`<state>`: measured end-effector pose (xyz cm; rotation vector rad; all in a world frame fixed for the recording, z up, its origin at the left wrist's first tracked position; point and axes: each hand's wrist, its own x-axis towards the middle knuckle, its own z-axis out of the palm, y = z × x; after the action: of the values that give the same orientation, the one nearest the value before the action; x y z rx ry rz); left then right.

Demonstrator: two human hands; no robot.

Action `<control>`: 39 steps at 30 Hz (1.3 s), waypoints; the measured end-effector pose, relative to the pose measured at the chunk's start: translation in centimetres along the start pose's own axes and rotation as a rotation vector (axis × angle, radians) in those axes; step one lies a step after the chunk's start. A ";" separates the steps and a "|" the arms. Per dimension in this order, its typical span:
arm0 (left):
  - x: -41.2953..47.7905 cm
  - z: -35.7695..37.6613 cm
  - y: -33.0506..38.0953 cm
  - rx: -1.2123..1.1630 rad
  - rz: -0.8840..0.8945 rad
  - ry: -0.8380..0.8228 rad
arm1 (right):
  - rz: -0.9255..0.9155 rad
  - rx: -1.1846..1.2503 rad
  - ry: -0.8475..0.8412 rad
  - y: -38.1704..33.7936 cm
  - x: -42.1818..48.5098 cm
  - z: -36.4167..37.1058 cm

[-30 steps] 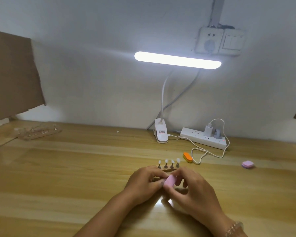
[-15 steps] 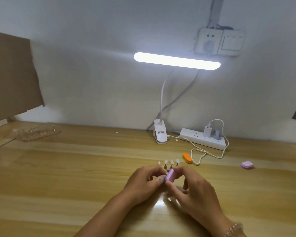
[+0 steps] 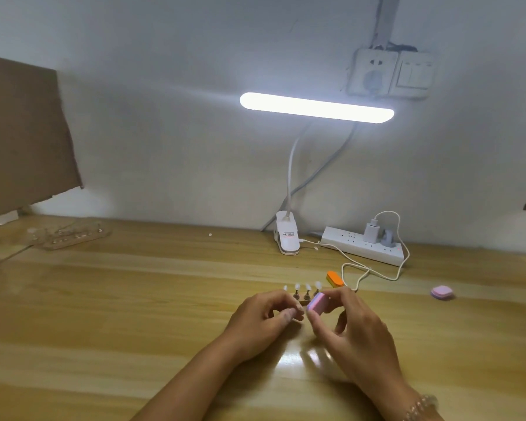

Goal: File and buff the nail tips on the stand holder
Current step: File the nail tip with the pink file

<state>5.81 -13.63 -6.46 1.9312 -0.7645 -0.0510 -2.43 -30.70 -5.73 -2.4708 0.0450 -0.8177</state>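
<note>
Head view, down over table

Wooden worktop against a pale wall. A lit bar lamp rises on a white neck from a clip base standing at the back edge. Just right of the base lies a white power strip holding a white charger; its cable loops forward over the wood. Above, a wall socket sits beside a switch. Far left: a cardboard sheet and a clear plastic tray.
</note>
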 end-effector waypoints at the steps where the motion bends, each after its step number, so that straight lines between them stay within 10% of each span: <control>1: 0.0 0.0 0.0 0.010 -0.003 0.001 | -0.040 -0.002 -0.034 -0.2 -0.2 0.1; 23: 0.0 -0.1 0.0 -0.021 -0.080 0.027 | 0.172 0.150 0.034 1.1 0.8 -0.3; 39: 0.1 -0.1 -0.3 0.076 -0.023 -0.001 | -0.052 0.043 -0.133 0.1 -0.1 0.3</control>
<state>6.00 -13.53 -6.64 2.0119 -0.7548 -0.0374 -2.38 -30.59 -6.04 -2.4889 -0.0845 -0.6667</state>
